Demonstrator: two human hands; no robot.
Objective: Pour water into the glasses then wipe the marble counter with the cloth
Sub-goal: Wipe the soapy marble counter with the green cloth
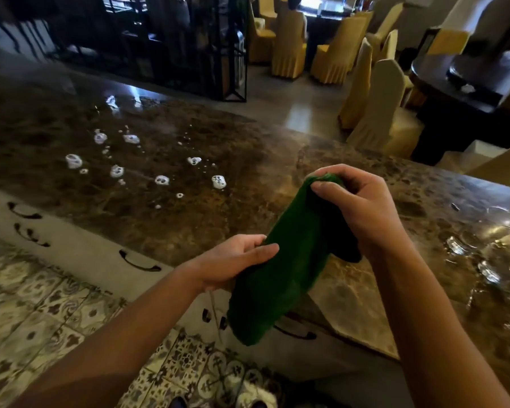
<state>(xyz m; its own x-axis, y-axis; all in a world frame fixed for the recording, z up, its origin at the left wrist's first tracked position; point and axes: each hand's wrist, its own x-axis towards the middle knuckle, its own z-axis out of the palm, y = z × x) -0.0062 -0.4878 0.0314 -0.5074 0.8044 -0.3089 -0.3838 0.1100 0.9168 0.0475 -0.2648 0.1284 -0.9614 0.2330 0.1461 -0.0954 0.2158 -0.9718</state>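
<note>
Patterned floor tiles are seen nearest, below pale cabinet fronts with dark handles.

Green cloth: rolled lengthwise, held above the counter's near edge; its long axis is tilted, lower end nearest, upper end pointing away and to the right. No writing is legible.

Left hand: closed around the cloth's middle.

Right hand: clenched over the cloth's upper end.

Marble counter: brown, glossy; white foamy blobs are scattered on it at left.

Glasses: at right edge, blurred; contents cannot be told.

Covered chairs are seen beyond.
</note>
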